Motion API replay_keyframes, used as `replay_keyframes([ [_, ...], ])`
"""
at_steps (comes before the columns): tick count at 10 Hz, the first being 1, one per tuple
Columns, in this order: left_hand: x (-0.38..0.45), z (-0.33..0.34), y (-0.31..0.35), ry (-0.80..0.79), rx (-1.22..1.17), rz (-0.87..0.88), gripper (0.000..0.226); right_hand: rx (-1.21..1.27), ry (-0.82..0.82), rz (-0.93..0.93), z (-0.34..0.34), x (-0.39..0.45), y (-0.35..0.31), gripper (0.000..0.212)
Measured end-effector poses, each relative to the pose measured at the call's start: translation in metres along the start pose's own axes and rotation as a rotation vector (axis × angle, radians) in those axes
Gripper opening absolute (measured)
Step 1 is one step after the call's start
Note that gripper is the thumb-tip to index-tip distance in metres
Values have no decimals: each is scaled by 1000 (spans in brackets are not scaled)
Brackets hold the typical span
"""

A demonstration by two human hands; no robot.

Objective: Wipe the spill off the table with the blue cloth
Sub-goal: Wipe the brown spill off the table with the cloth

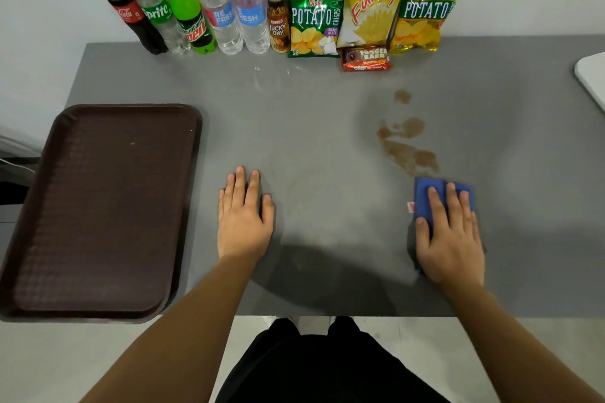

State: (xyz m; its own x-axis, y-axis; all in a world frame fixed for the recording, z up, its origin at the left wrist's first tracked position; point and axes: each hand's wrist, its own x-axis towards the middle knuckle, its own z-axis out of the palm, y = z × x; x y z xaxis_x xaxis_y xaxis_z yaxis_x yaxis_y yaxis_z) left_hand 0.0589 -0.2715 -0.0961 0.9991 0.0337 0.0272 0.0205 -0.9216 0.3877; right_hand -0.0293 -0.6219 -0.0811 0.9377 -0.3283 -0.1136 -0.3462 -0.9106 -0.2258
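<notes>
A brown spill [407,153] lies in patches on the grey table [311,127], right of centre, with a small separate blot [402,96] farther back. Just in front of its near edge rests the folded blue cloth [424,194], flat on the table. My right hand [450,235] presses down on the cloth with fingers spread, covering most of it. My left hand [244,217] lies flat on the bare table at the centre, palm down, holding nothing.
A dark brown tray [98,209] sits at the left, overhanging the front edge. Along the back stand several drink bottles [183,9] and snack bags [370,13], with a chocolate bar pack [366,59] in front. A white object [593,78] juts in at the right edge.
</notes>
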Motion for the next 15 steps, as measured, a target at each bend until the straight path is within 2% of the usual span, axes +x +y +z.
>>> replay_keyframes([
  [2,0,-1,2,8,-9,-5,58,8,-24,138,-14,-9,37,70],
  [4,0,4,-1,33,-4,8,58,20,-53,226,-7,-54,22,73],
  [5,1,7,-4,32,14,14,58,37,-43,188,3,-69,-5,72],
  [6,1,7,-5,30,30,18,58,-22,27,-11,17,-69,-34,68],
  [7,1,7,-5,33,32,19,58,-46,-7,-158,23,-38,-53,67],
  [9,0,5,-3,40,30,22,57,-27,48,-217,18,48,-64,63],
  [12,0,4,-2,41,27,27,58,7,88,-4,0,74,-25,65],
  [15,1,10,-6,63,37,36,58,3,72,84,4,1,4,68],
])
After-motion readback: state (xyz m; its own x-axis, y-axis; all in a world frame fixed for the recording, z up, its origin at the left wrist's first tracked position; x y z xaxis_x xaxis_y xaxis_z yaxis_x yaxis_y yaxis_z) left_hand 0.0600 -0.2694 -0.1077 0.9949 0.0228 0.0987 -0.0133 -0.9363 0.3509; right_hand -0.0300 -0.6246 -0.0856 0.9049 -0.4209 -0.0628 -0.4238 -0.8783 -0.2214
